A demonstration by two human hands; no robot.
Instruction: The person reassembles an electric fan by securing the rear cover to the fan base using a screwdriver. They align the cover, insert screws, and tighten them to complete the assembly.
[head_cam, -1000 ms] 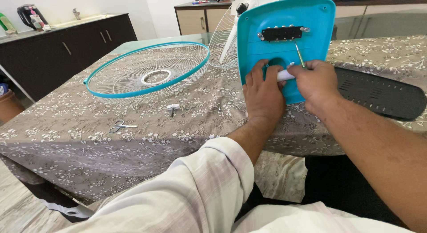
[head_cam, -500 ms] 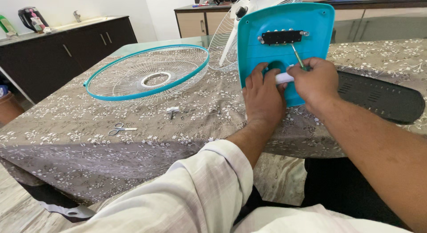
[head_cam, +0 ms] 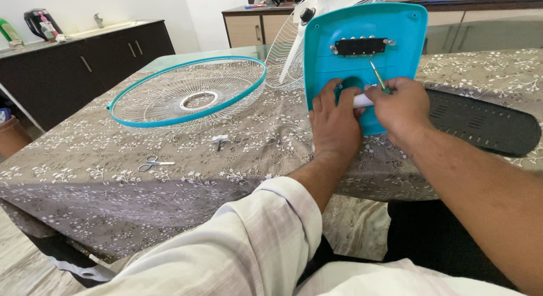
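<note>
Fingers of right hand [head_cam: 399, 106] pinch screwdriver [head_cam: 378, 76] plus white tube [head_cam: 362, 100]; left hand [head_cam: 335, 123] flat, steadying upright base [head_cam: 365, 24] at table [head_cam: 113, 177] near edge.

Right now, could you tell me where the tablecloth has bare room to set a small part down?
Bare cloth lies along the near edge between the scissors and the left hand, and left of the scissors. It is crowded around the teal panel, where both hands work, with the black cover on its right and the fan guard behind.
</note>
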